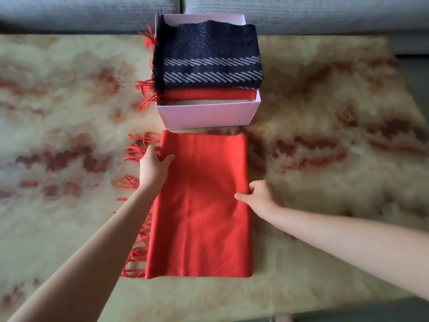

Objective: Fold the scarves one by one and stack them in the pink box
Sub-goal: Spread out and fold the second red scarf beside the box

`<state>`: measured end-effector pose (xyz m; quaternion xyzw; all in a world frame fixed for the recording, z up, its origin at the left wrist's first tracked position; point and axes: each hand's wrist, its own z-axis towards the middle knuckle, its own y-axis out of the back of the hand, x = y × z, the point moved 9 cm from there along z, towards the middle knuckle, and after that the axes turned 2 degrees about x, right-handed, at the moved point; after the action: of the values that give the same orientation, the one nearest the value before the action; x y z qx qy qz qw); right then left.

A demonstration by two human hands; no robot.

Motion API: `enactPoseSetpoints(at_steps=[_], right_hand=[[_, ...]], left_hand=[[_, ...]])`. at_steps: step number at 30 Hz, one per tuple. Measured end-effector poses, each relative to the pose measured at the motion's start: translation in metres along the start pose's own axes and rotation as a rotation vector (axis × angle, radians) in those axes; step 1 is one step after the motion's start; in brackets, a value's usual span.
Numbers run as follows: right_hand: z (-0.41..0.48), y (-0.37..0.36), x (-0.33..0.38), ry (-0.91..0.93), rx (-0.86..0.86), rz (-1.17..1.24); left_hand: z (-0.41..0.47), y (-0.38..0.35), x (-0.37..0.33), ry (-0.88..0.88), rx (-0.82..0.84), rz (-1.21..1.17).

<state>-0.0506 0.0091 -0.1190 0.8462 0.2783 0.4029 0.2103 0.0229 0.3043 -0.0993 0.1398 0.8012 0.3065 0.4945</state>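
A folded red scarf (204,205) lies flat on the rug in front of the pink box (206,117), its fringe spilling out to the left. My left hand (154,166) grips the scarf's left edge near the far corner, thumb on top. My right hand (257,196) pinches the right edge about midway along. Inside the box a navy scarf (209,56) with pale chevron stripes tops the stack. Under it lie another red scarf (209,95) and a cream one (204,102). Red and black fringes hang over the box's left wall.
A shaggy cream rug with rusty red patches (325,147) covers the floor all around. A grey sofa (301,12) runs along the far side, right behind the box.
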Motion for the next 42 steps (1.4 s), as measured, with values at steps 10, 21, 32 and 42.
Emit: enactPoseSetpoints(at_steps=[10,21,32,42], right_hand=[[-0.055,-0.019,-0.051,-0.108,0.145,-0.043],[-0.113,-0.06,-0.103,-0.277,0.276,0.349],[-0.123,-0.062,-0.093,-0.332,0.328,0.405],[-0.136,-0.054,-0.08,-0.315,0.365,0.488]], left_hand=[[-0.051,0.011,0.016,-0.067,0.056,0.157],[-0.125,0.032,0.086,0.038,0.144,0.32],[-0.144,0.031,0.122,0.309,0.403,0.521],[-0.156,0.028,0.115,0.299,0.469,0.259]])
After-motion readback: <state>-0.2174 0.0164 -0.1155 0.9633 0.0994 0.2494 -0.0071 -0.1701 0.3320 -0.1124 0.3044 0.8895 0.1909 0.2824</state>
